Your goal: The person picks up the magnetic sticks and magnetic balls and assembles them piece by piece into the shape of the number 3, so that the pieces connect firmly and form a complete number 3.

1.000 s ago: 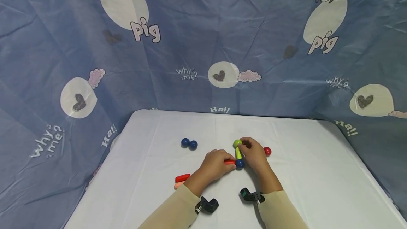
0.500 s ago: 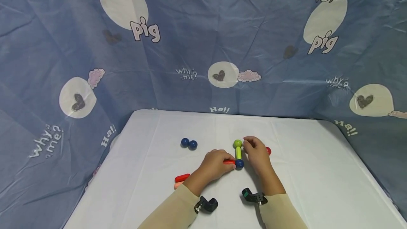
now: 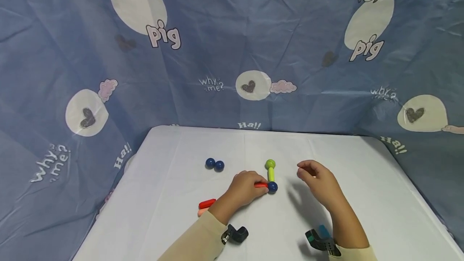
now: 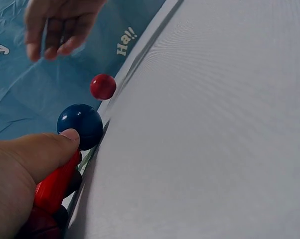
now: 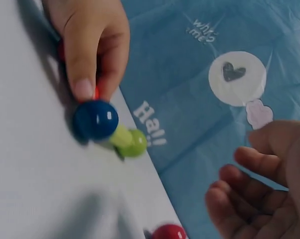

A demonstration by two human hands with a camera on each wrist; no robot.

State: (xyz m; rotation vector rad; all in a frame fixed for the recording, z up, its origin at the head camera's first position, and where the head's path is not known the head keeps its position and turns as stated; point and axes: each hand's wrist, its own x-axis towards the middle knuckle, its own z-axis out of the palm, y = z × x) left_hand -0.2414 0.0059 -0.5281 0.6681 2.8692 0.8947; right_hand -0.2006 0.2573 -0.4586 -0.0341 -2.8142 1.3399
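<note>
A red rod (image 3: 261, 185) is held between the thumb and fingers of my left hand (image 3: 244, 188), low over the white table. At its right end sits a blue ball (image 4: 80, 124), touched by the left thumb tip in the left wrist view. From that ball a yellow-green rod (image 3: 271, 174) runs away toward a green ball (image 3: 270, 164). My right hand (image 3: 320, 182) hovers to the right with loosely bent fingers and nothing in them. A red ball (image 4: 103, 86) lies beyond the blue one; in the head view the right hand hides it.
Two loose blue balls (image 3: 214, 164) lie at the back left of the white table (image 3: 174, 180). Beside the left forearm are a loose red rod (image 3: 207, 204) and a salmon-pink rod (image 3: 202, 212), partly covered. A blue printed cloth (image 3: 217, 51) hangs behind the table.
My right hand has let go of the green ball and moved right and up off the table. The left hand keeps its hold on the red rod.
</note>
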